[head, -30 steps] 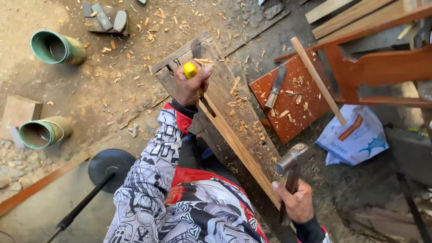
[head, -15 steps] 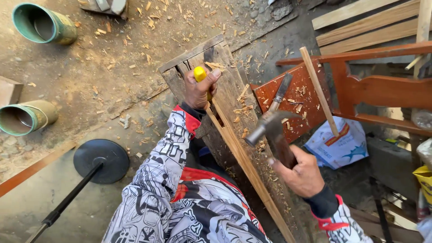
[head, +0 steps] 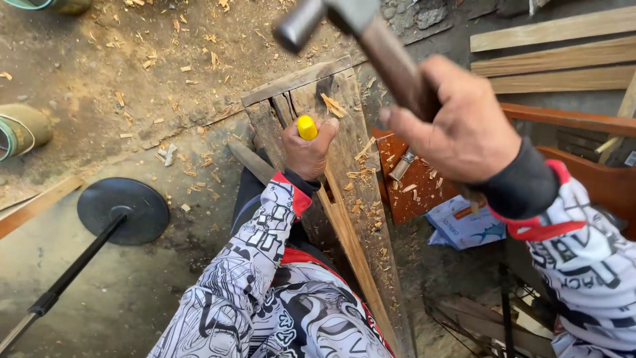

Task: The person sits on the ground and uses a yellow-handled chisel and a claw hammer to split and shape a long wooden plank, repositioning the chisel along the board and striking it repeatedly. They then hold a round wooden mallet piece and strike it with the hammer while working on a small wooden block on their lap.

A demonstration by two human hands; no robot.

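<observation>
My left hand (head: 306, 154) is clamped around the yellow-handled chisel (head: 306, 126), set against the weathered wooden frame (head: 344, 166) leaning in front of me. My right hand (head: 457, 129) grips the hammer (head: 358, 30) tight, raised high and near my face. If the head comes down off-centre, I judge it could glance off the small yellow butt onto my knuckles, or drive the blade crooked and split the board.

1. The right hand (head: 464, 129) has swung the hammer (head: 358, 33) up from low beside the plank (head: 351, 172) to high above it (head now blurred, probably mid-swing)
2. The view has closed in on the plank
</observation>
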